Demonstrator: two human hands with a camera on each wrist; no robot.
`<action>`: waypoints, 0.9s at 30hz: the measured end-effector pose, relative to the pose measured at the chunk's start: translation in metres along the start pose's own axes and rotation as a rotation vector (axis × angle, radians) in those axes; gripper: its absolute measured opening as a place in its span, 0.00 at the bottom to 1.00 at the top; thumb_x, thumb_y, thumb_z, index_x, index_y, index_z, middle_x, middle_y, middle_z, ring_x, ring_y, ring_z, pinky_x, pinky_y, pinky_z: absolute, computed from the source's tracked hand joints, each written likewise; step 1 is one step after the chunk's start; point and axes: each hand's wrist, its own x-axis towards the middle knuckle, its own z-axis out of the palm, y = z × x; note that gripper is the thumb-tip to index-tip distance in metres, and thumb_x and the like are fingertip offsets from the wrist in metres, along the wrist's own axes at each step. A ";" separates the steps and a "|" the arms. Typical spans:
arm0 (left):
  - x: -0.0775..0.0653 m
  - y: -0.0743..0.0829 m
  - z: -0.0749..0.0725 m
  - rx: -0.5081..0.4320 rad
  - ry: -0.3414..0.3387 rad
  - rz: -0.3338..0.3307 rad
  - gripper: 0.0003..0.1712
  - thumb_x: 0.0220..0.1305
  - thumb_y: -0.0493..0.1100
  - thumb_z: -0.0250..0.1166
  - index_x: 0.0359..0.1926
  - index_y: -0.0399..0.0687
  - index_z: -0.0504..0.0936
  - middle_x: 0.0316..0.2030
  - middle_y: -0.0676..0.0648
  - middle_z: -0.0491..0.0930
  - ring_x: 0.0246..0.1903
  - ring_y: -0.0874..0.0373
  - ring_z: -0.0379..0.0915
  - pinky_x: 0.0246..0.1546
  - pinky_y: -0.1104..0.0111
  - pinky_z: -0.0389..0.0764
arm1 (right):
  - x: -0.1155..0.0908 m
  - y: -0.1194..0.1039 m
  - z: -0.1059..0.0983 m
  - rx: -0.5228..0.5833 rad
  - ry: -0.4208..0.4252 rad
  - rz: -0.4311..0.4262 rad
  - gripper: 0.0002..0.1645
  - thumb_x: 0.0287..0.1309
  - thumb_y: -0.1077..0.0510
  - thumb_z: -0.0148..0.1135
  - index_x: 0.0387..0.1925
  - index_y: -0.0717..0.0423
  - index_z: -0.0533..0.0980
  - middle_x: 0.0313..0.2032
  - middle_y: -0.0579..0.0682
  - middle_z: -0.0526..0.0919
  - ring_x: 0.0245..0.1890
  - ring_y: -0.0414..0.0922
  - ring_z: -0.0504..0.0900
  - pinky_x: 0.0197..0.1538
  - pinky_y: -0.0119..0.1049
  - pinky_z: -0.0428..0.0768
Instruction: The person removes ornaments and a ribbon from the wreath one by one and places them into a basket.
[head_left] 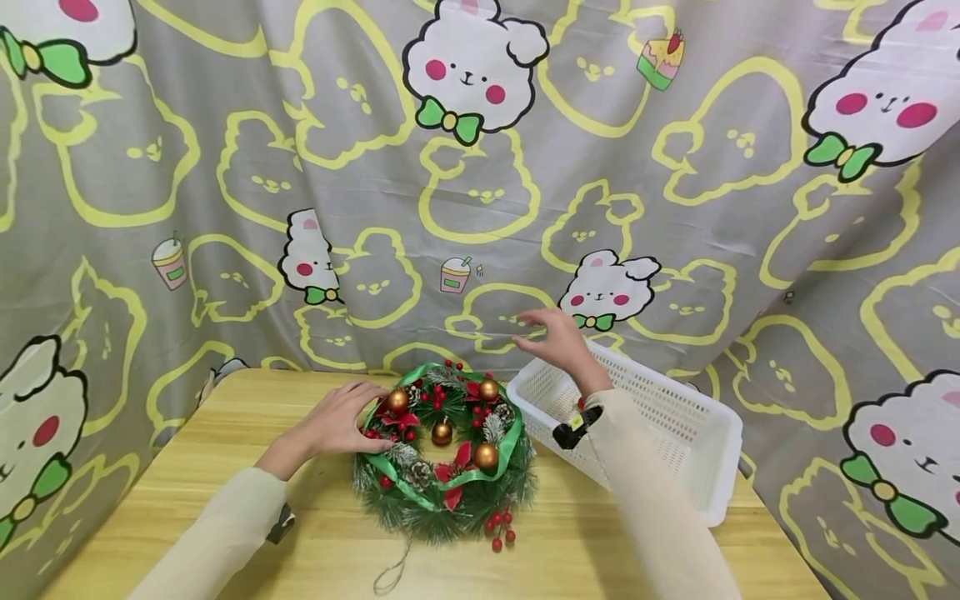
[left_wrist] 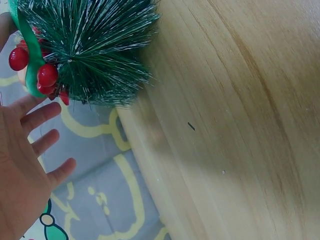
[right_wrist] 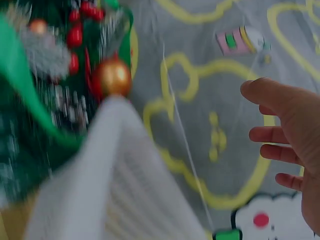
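Observation:
A green Christmas wreath point(head_left: 450, 521) lies on the table, decked with gold balls point(head_left: 485, 457), red berries, pine cones and a green ribbon point(head_left: 512, 440). My left hand point(head_left: 337, 421) is at its left side, with the thumb and fingers spread along the rim. In the left wrist view the fingers of that hand point(left_wrist: 42, 117) are loosely extended beside the berries point(left_wrist: 47, 75) and ribbon. My right hand point(head_left: 558, 342) hovers over the near-left end of a white plastic basket point(head_left: 675, 383). Its fingers are apart and slightly bent, with nothing between them, as the right wrist view also shows.
Inside the basket a small red item point(head_left: 581, 403) shows, partly hidden by the right wrist. A sprig of red berries point(head_left: 500, 532) sticks out at the wreath's front right. A loop of string point(head_left: 390, 577) lies before it. A patterned grey curtain point(head_left: 487, 225) hangs behind the table point(head_left: 315, 550).

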 end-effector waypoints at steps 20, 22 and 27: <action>0.000 -0.002 0.001 -0.037 -0.003 0.000 0.54 0.49 0.77 0.69 0.70 0.50 0.74 0.67 0.39 0.73 0.67 0.38 0.66 0.63 0.34 0.67 | 0.007 -0.115 0.090 0.263 -0.245 -0.116 0.23 0.61 0.49 0.73 0.56 0.49 0.83 0.52 0.54 0.86 0.55 0.53 0.83 0.58 0.51 0.81; 0.000 -0.002 0.001 -0.037 -0.001 0.003 0.54 0.50 0.77 0.69 0.70 0.50 0.74 0.66 0.39 0.73 0.67 0.38 0.66 0.62 0.34 0.67 | 0.007 -0.121 0.096 0.247 -0.282 -0.109 0.23 0.61 0.48 0.73 0.57 0.48 0.83 0.53 0.55 0.86 0.55 0.52 0.82 0.59 0.50 0.80; 0.000 -0.004 0.001 -0.033 -0.011 0.007 0.55 0.50 0.77 0.69 0.71 0.49 0.73 0.67 0.39 0.73 0.68 0.38 0.66 0.63 0.34 0.66 | 0.008 -0.129 0.109 0.186 -0.341 -0.111 0.23 0.60 0.47 0.73 0.56 0.47 0.83 0.51 0.53 0.87 0.52 0.50 0.83 0.54 0.43 0.82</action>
